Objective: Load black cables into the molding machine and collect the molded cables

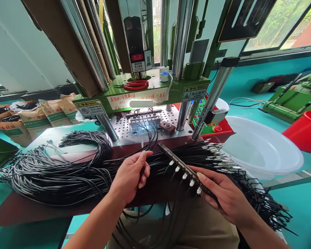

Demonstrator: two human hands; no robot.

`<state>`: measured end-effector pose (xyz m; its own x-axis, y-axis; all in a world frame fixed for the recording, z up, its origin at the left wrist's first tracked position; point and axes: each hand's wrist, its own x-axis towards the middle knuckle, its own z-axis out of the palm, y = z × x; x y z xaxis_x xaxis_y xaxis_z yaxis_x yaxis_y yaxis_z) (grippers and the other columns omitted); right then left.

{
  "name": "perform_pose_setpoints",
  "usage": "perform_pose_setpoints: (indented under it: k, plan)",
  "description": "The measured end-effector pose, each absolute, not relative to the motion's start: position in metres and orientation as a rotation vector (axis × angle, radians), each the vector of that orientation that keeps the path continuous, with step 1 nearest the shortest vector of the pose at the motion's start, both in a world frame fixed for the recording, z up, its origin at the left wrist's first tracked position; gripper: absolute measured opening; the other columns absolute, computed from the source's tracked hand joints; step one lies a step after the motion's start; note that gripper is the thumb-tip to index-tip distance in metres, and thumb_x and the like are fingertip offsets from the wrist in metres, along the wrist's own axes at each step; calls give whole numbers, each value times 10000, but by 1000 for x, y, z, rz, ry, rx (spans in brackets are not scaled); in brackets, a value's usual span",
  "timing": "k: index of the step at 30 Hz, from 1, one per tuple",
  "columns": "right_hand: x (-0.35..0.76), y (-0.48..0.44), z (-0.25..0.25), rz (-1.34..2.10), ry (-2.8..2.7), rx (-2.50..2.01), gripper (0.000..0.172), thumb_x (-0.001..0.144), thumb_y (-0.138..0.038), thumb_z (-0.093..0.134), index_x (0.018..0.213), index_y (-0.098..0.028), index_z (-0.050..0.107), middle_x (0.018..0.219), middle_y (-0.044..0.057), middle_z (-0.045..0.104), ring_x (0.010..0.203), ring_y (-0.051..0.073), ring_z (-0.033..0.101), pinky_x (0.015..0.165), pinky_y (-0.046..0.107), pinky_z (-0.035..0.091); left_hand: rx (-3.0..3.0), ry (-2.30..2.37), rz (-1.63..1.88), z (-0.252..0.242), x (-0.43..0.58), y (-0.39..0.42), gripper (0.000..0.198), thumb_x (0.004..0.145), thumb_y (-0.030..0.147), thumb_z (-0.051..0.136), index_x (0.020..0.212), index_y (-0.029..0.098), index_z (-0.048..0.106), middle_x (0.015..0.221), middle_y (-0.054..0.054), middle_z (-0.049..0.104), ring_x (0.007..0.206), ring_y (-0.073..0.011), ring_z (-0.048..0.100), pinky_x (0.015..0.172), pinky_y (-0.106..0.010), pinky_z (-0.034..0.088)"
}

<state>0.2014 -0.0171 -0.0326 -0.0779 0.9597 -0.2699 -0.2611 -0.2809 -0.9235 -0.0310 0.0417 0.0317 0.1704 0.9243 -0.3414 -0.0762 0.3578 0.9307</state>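
Note:
My right hand (220, 193) grips one end of a long dark bar (180, 162). Several silver cable connectors (184, 176) stick out along its lower edge, with black cables hanging down from them. Left of the bar, my left hand (132, 176) is closed, its thumb laid over curled fingers; whatever they may hold is hidden. Beneath and behind both hands lies a thick bundle of black cables (186, 152), with metal ends (217, 152) at the right. Inside the press, a metal mold (144, 124) holds a row of cables under a bright lamp (141, 103).
Coiled cables (57, 176) cover the table's left side. Red-handled pliers (136, 84) rest on the green press plate (155, 81), between steel columns. A red control box (217, 128) and a white tub (264, 145) stand at right. Paper sacks (33, 121) line the left wall.

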Motion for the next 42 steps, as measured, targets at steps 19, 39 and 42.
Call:
perform_pose_setpoints:
  k: [19,39,42]
  plan:
    - [201,-17,-30,1562,-1035,-1229,468,870,-451,588,1276,-219,597,654,-7,491,444,36,318,370,184,224,1252,1270,470,14,-15,42,301,824,468,490,769,193,599,479,72,430,274,-50,291,222,-147,224]
    - [199,-16,-27,1559,-1097,-1276,507,884,-473,555,1320,-216,555,635,-14,470,444,45,322,374,187,239,1209,1258,545,11,-10,48,333,813,480,516,664,183,535,521,54,464,307,-45,320,249,-150,242]
    - [198,-17,-25,1565,-1116,-1291,535,876,-492,553,1327,-204,549,646,-10,472,440,48,329,374,193,234,1216,1267,568,8,-8,52,325,811,479,523,714,175,581,526,49,481,314,-45,320,255,-150,242]
